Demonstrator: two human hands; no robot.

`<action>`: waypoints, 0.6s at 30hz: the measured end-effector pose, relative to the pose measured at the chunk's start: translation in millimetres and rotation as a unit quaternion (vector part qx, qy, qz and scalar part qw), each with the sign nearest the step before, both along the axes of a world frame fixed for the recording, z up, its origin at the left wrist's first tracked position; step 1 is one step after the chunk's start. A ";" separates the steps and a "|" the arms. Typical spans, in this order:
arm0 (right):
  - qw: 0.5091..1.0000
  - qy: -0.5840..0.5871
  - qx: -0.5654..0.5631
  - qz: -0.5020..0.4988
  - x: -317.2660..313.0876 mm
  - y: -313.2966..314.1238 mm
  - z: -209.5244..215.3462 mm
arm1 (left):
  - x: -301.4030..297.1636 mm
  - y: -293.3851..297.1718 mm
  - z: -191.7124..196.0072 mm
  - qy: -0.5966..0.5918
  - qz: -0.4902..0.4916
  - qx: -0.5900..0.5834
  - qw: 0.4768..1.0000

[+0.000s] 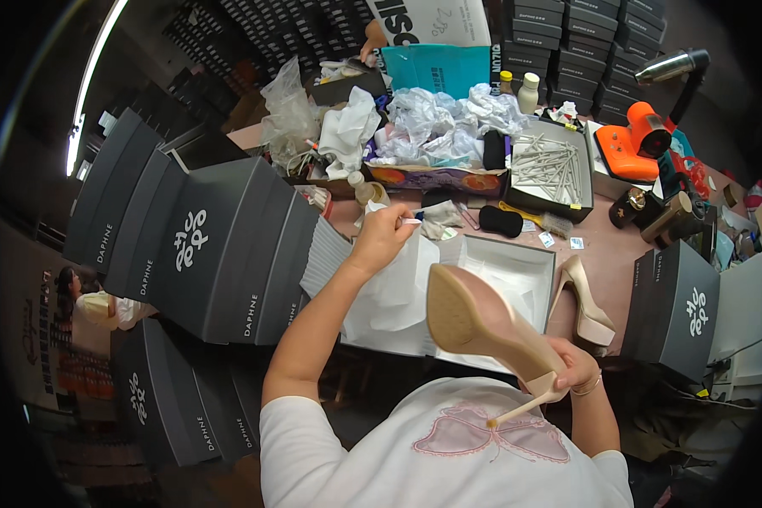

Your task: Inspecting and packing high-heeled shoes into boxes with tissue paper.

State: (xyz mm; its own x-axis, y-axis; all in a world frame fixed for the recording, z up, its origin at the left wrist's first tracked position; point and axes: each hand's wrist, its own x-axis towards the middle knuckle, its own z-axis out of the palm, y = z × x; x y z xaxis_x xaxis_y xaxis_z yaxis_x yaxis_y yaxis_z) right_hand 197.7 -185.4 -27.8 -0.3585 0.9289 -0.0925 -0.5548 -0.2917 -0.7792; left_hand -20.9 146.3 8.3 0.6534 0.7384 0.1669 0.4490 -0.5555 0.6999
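Note:
A beige high-heeled shoe (491,326) is in my right hand (574,366), whose fingers close around its heel end. Its tan sole faces up, and the thin heel points down toward my shirt. My left hand (385,235) is closed in a pinch on a small white piece, too small to name, above the white tissue paper (389,292). That paper lies over and around an open shoe box (516,254) with a white lining. A second beige high-heeled shoe (577,300) stands on the table to the right of the box.
Dark grey shoe boxes (229,250) are stacked at the left; another shoe box (673,305) stands at the right. Behind are a carton of crumpled tissue (444,127), a box of white sticks (550,165), a yellow-handled brush (550,222) and an orange device (635,144). Another person's hand (373,40) shows far back.

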 end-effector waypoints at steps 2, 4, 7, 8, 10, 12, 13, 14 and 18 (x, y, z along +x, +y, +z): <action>0.999 -0.040 -0.001 0.008 -6.5 7.9 11.5 | 17.0 -10.7 28.4 -0.010 -0.023 -0.033 0.999; 0.996 -0.087 -0.003 -0.004 -15.5 21.3 26.3 | 25.1 -26.3 60.6 0.000 -0.044 -0.013 0.999; 0.992 -0.119 0.015 -0.028 -27.4 40.7 32.9 | 30.4 -36.2 80.8 0.013 -0.063 0.091 0.994; 0.990 -0.129 0.017 -0.055 -30.9 43.4 31.9 | 28.1 -34.6 89.8 -0.014 -0.052 0.037 0.998; 0.984 -0.142 0.020 -0.105 -37.2 47.1 27.5 | 16.3 -26.6 98.9 -0.034 -0.094 -0.058 0.993; 0.964 -0.187 -0.021 -0.187 -34.7 44.8 15.4 | 7.1 -27.4 101.2 0.037 -0.149 -0.106 0.982; 0.959 -0.182 -0.051 -0.213 -31.5 41.1 4.6 | 1.5 -27.5 93.9 0.045 -0.139 -0.010 0.989; 0.952 -0.179 -0.081 -0.235 -24.4 34.4 -3.6 | -1.9 -25.5 83.0 0.048 -0.123 0.085 0.988; 0.974 -0.118 -0.061 -0.185 -8.7 4.0 4.0 | 0.9 -17.0 41.9 -0.028 -0.056 0.245 0.968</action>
State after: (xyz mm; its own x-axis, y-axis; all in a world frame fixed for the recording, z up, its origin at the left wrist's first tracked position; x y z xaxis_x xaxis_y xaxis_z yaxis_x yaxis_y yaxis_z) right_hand 189.0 -181.3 -23.8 0.0429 0.9674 -0.2498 -0.4488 -0.2047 -0.8698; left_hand -19.9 129.3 50.2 0.7047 0.4874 0.5155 0.3364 -0.8693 0.3621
